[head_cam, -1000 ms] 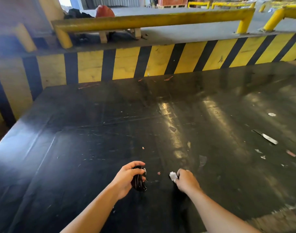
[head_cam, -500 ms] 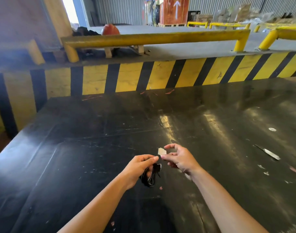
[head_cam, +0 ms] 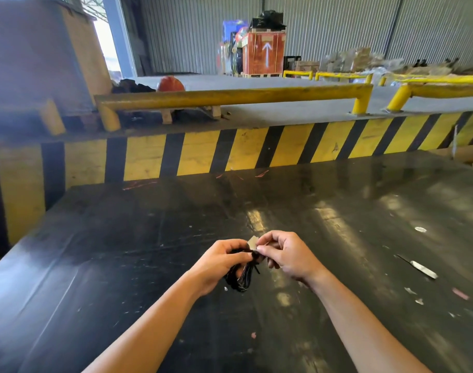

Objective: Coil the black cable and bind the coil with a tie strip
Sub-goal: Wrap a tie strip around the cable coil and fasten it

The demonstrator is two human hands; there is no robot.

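Both of my hands meet above the near middle of the black bench, and I take the coil as my landmark. My left hand sits just left of the black cable coil; its fingers are curled closed around the upper part of the bundle, so the loops hang down below my palm, clear of my wrist, and I cannot tell whether the lowest loop touches the bench. At the top of the coil, a pale tie strip stands up between the two hands, its lower end hidden where it meets the cable. My right hand is just right of the coil, thumb and forefinger pinched narrowly on the strip, the other fingers folded under. Well to the right of the coil, a slim metal blade lies flat on the bench, with small pale scraps scattered near it. Far beyond the coil, a yellow-and-black striped barrier runs along the back edge of the bench, topped by a yellow rail.
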